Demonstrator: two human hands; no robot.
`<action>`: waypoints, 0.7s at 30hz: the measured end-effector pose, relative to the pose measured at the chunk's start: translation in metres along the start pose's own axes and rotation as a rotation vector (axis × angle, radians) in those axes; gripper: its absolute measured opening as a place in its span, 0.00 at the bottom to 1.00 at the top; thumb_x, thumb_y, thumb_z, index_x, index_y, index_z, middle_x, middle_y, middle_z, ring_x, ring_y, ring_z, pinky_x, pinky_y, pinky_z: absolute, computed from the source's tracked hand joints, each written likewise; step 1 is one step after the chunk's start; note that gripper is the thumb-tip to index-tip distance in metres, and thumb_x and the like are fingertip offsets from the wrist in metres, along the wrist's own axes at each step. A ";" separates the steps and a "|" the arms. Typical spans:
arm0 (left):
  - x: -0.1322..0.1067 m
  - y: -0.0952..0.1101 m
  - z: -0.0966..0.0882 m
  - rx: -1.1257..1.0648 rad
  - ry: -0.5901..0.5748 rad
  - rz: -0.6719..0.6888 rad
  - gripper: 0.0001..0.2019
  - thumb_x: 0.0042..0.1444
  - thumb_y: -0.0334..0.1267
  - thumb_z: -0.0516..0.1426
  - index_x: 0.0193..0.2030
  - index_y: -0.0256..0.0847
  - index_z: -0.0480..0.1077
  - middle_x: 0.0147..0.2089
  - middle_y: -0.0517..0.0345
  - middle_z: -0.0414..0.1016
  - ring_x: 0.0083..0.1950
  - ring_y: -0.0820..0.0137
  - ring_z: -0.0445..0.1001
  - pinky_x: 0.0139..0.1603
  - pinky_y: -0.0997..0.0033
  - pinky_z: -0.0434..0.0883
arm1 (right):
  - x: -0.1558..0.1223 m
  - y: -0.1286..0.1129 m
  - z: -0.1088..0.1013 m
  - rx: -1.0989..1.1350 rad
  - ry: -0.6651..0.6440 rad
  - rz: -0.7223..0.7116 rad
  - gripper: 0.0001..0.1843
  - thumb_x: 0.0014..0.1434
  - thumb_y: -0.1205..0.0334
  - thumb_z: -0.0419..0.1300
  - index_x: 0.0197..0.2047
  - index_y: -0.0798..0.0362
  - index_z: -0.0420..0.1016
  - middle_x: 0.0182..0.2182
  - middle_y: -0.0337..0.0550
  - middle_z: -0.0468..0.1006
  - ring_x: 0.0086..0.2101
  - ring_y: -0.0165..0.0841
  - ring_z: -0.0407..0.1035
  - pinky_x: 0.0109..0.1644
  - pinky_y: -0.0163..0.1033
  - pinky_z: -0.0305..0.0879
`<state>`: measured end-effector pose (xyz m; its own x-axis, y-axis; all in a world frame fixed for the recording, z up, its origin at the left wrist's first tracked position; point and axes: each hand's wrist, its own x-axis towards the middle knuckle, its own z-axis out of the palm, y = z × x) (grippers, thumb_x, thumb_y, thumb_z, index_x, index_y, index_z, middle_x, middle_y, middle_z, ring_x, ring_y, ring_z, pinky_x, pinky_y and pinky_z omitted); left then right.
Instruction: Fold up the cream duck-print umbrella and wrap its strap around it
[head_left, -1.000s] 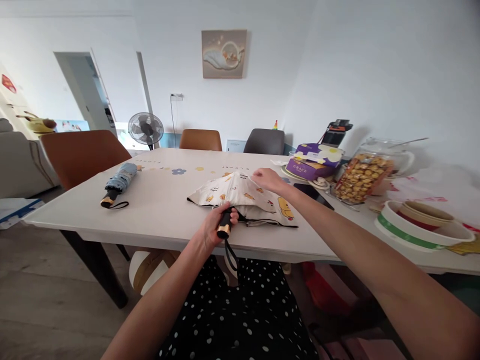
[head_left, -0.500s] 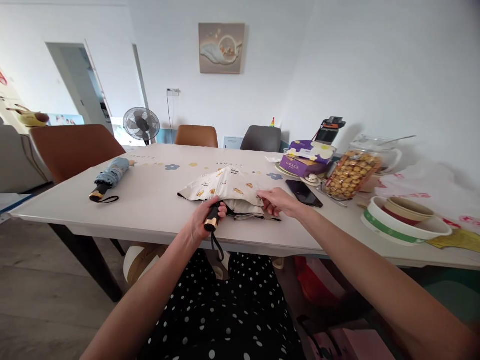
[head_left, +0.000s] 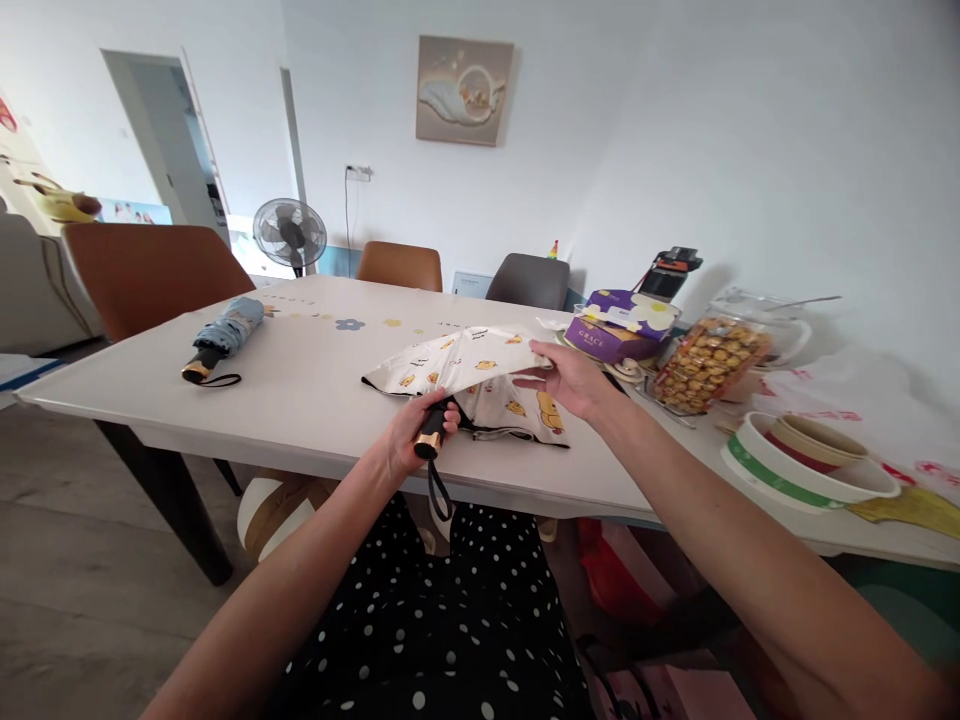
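A white umbrella (head_left: 457, 362) with small yellow duck prints lies loosely folded at the table's near edge, its canopy spread in flaps. My left hand (head_left: 411, 432) is wrapped round its black handle, which has a gold band and a hanging wrist strap. At the canopy's right side, my right hand (head_left: 574, 380) pinches the edge of one flap between thumb and finger and holds it raised. Beneath that flap another panel with a larger duck print rests on the table. A blue umbrella (head_left: 229, 325), furled, with a black and gold handle, lies at the left.
On the right of the white table (head_left: 315, 390) are a purple tissue box (head_left: 611, 335), a glass jar of round snacks (head_left: 709, 355), nested bowls (head_left: 810, 460) and a plastic bag (head_left: 847, 385). A phone is mostly hidden behind my right hand. Chairs and a fan (head_left: 290, 233) stand beyond.
My right hand has lifted the canopy flap up and to the right, uncovering the panel below. My left hand keeps its grip on the handle. The view has shifted slightly.
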<state>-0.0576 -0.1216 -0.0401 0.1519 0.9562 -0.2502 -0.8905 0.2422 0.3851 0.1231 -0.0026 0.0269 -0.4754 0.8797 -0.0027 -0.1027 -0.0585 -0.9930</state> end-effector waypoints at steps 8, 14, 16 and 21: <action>0.000 -0.001 0.001 0.025 -0.013 0.003 0.07 0.62 0.33 0.47 0.32 0.36 0.59 0.26 0.59 0.59 0.22 0.80 0.60 0.18 0.84 0.64 | 0.030 -0.020 0.072 0.141 -0.001 -0.217 0.06 0.50 0.63 0.63 0.27 0.55 0.69 0.24 0.37 0.71 0.27 0.31 0.71 0.34 0.39 0.71; -0.001 -0.001 0.004 0.010 0.004 0.001 0.10 0.63 0.37 0.46 0.31 0.36 0.59 0.26 0.58 0.59 0.22 0.78 0.59 0.17 0.83 0.64 | 0.060 -0.002 0.119 0.107 0.077 -0.285 0.08 0.49 0.59 0.63 0.29 0.54 0.70 0.25 0.36 0.72 0.28 0.29 0.70 0.35 0.36 0.68; -0.001 0.000 0.004 -0.016 0.017 -0.013 0.10 0.63 0.37 0.45 0.31 0.36 0.58 0.26 0.58 0.58 0.22 0.78 0.59 0.17 0.82 0.64 | 0.065 0.011 0.126 -0.014 -0.026 -0.279 0.08 0.50 0.58 0.61 0.30 0.54 0.72 0.29 0.38 0.75 0.32 0.31 0.71 0.36 0.36 0.68; -0.001 0.003 0.004 -0.087 0.035 -0.065 0.09 0.62 0.35 0.44 0.32 0.37 0.58 0.25 0.58 0.57 0.21 0.78 0.59 0.16 0.82 0.63 | 0.066 0.030 0.122 -0.388 -0.253 -0.235 0.06 0.48 0.63 0.62 0.31 0.55 0.77 0.37 0.42 0.78 0.41 0.34 0.71 0.45 0.38 0.65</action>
<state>-0.0586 -0.1215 -0.0350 0.1968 0.9322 -0.3036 -0.9133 0.2869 0.2890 -0.0180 -0.0039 0.0115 -0.6799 0.7037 0.2063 0.0771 0.3483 -0.9342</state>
